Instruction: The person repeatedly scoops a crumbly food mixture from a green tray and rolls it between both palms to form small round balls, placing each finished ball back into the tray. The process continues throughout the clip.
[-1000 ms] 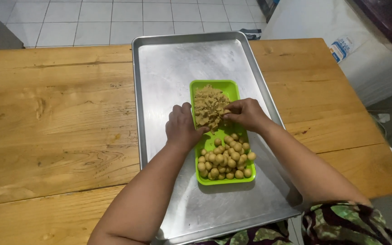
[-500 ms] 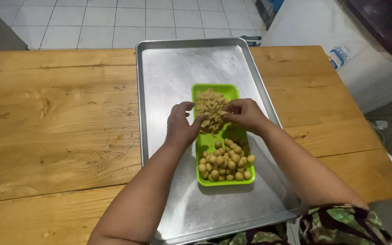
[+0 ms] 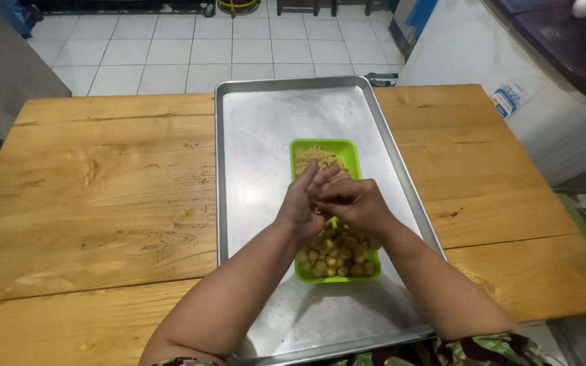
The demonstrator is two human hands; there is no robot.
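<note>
A green rectangular tray [image 3: 347,150] lies on a large metal baking sheet [image 3: 259,135]. A lump of tan dough [image 3: 317,159] fills the tray's far end, and several small dough balls [image 3: 337,254] fill its near end. My left hand [image 3: 303,200] and my right hand [image 3: 350,203] are pressed together over the middle of the tray, palms facing, fingers partly straight. Whatever lies between the palms is hidden.
The baking sheet rests on a wooden table [image 3: 89,196]. A white-tiled floor [image 3: 171,47] lies beyond the table's far edge. A white appliance or counter [image 3: 510,88] stands to the right.
My hands have left the dough lump and come together nearer to me over the tray's middle, palms pressed together.
</note>
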